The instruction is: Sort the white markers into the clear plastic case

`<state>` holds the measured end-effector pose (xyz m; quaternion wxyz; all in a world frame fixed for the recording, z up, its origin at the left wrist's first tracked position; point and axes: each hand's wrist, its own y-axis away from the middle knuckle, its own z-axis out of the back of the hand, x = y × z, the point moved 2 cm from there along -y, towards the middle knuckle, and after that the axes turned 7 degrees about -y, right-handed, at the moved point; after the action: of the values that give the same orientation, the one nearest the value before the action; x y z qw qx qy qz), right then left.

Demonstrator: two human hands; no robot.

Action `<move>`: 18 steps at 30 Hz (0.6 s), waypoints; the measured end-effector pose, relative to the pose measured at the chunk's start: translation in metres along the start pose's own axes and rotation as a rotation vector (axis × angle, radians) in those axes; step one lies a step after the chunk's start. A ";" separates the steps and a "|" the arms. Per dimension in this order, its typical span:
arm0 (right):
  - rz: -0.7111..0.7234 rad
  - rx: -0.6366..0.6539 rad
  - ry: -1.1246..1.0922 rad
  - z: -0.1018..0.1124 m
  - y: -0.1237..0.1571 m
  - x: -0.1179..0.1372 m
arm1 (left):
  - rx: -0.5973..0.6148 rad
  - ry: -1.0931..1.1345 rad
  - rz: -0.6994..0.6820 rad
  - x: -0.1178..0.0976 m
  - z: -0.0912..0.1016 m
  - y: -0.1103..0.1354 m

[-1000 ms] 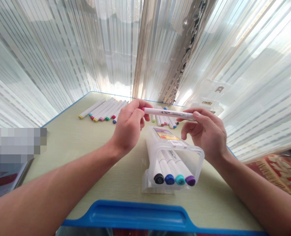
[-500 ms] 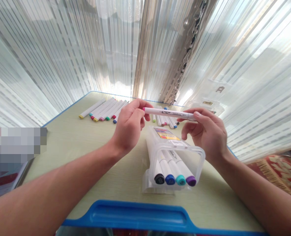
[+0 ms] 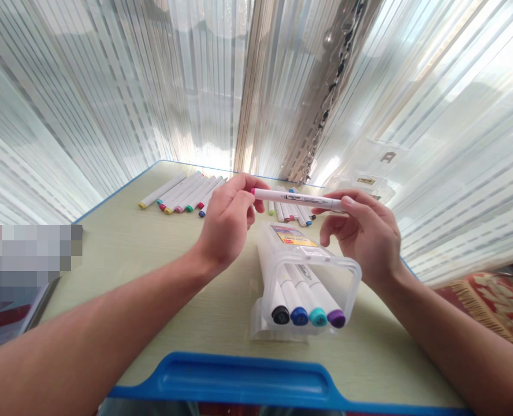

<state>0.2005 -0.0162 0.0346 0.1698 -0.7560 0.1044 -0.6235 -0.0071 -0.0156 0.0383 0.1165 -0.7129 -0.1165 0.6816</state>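
A white marker with a pink end is held level above the table, one end in each hand. My left hand pinches the pink end, and my right hand grips the other end between thumb and fingers. Below the marker lies a clear plastic case, its open end towards me. Inside rest several markers with black, blue, turquoise and purple caps. How far back the case's contents reach is hidden.
A row of loose markers lies at the table's back left. More markers lie behind the case, partly hidden by my hands. The table's front edge has a blue tray. Sheer curtains hang behind. A patterned red cloth is at right.
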 end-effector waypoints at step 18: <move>-0.012 -0.015 -0.039 0.000 0.000 0.000 | 0.002 -0.007 -0.001 0.000 0.000 0.001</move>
<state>0.2003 -0.0165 0.0346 0.1624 -0.7699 0.1015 -0.6088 -0.0071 -0.0165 0.0383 0.1170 -0.7103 -0.1167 0.6842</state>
